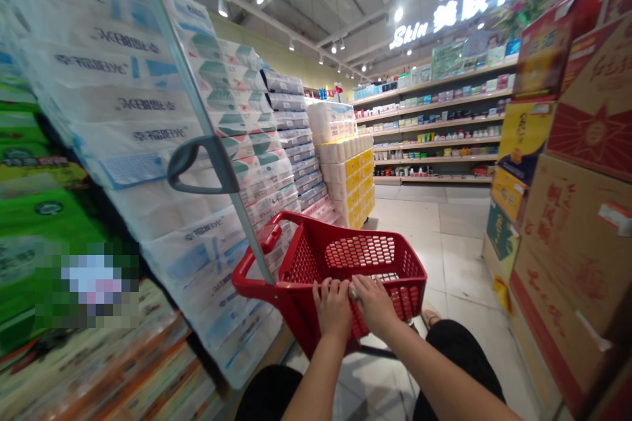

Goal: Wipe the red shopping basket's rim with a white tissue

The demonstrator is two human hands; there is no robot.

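A red plastic shopping cart (296, 306) with perforated sides stands sideways in front of me, and its basket shows nothing inside. My left hand (334, 306) has its fingers curled over the near rim of the basket. Right beside it, my right hand (374, 302) grips the same rim, the two hands almost touching. From the cart's left end a metal pole (190, 78) rises toward the upper left, with a grey loop handle (224, 164) on it.
Tall stacks of wrapped paper packs (148, 105) rise close on the left. Cardboard cartons (567, 223) are piled on the right. A pale tiled floor (459, 243) runs between them to product shelves (434, 118) at the back. Green packs (44, 223) lie far left.
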